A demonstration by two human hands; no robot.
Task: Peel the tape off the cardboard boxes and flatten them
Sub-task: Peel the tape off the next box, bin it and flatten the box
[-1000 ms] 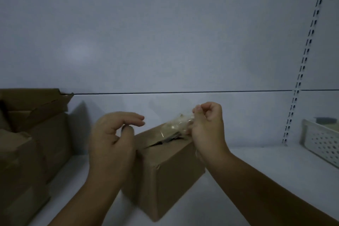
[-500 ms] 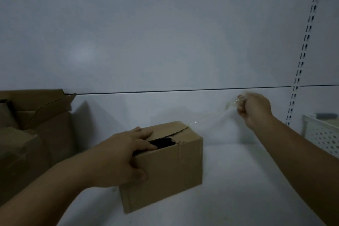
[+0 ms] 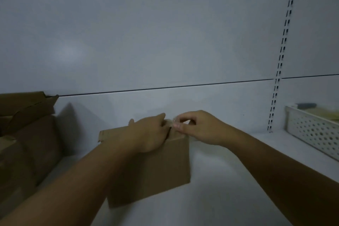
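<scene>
A small brown cardboard box stands on the white shelf in the middle of the view. My left hand lies over the box's top, fingers curled over its far edge. My right hand is at the box's top right corner, thumb and forefinger pinching a crumpled bit of clear tape right beside the left fingertips. The box's top face is mostly hidden by my hands.
Several larger brown cardboard boxes are stacked at the left, some with raised flaps. A white perforated plastic basket stands at the right edge. A slotted shelf upright runs up the grey back wall.
My right hand, stretched far right pulling a tape strip, has come back to the box's top corner. My left hand slid from the box's near side onto its top. The box turned slightly.
</scene>
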